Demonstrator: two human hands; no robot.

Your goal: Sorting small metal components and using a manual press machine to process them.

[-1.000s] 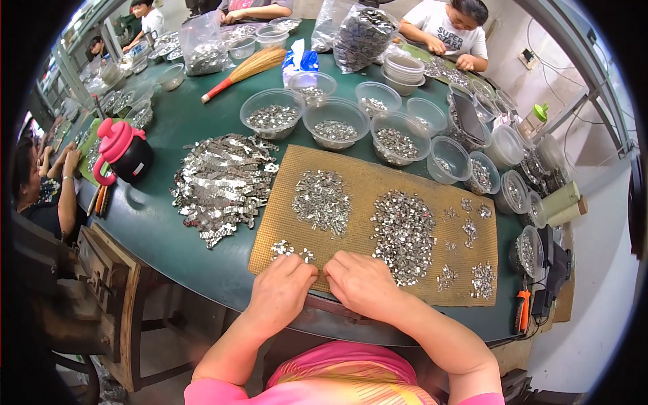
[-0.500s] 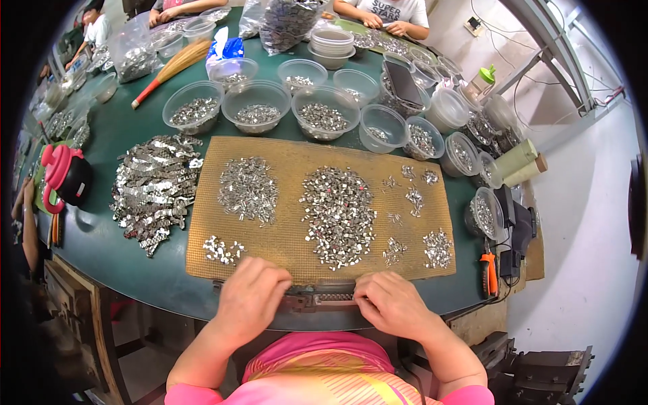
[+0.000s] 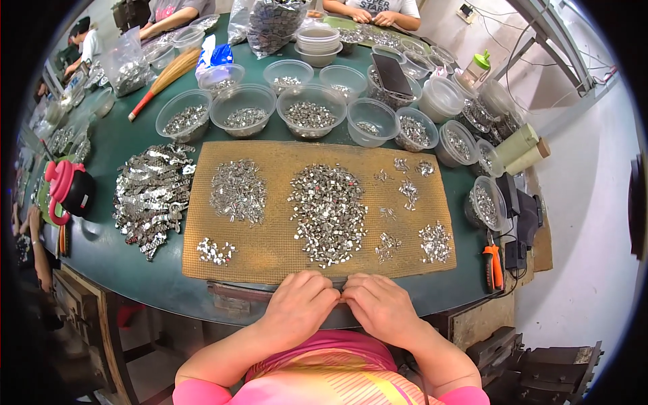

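Observation:
My left hand [image 3: 300,305] and my right hand [image 3: 380,305] meet at the table's front edge, fingertips almost touching. Both have fingers curled in a pinch, and whatever lies between them is hidden. Beneath them a dark metal bar-like fixture [image 3: 233,294] runs along the edge; only its left part shows. Just beyond lies a tan woven mat [image 3: 270,266]. On it are a large heap of small silvery metal pieces [image 3: 327,212], a pile of slim metal bits [image 3: 237,192], a small shiny cluster [image 3: 216,252] and several little piles toward the right, including one near the corner [image 3: 435,243].
Linked metal strips [image 3: 152,196] lie left of the mat, near a pink-and-black pot-shaped thing [image 3: 69,189]. Clear plastic bowls [image 3: 312,111] of metal parts line its far side; a phone [image 3: 391,74] rests on one. Orange-handled pliers [image 3: 493,266] lie right. Other people work across the table.
My left hand has moved right along the fixture to meet my right hand, which has shifted slightly left. The fixture's slotted middle, visible before, is now covered. The whole view has shifted a little.

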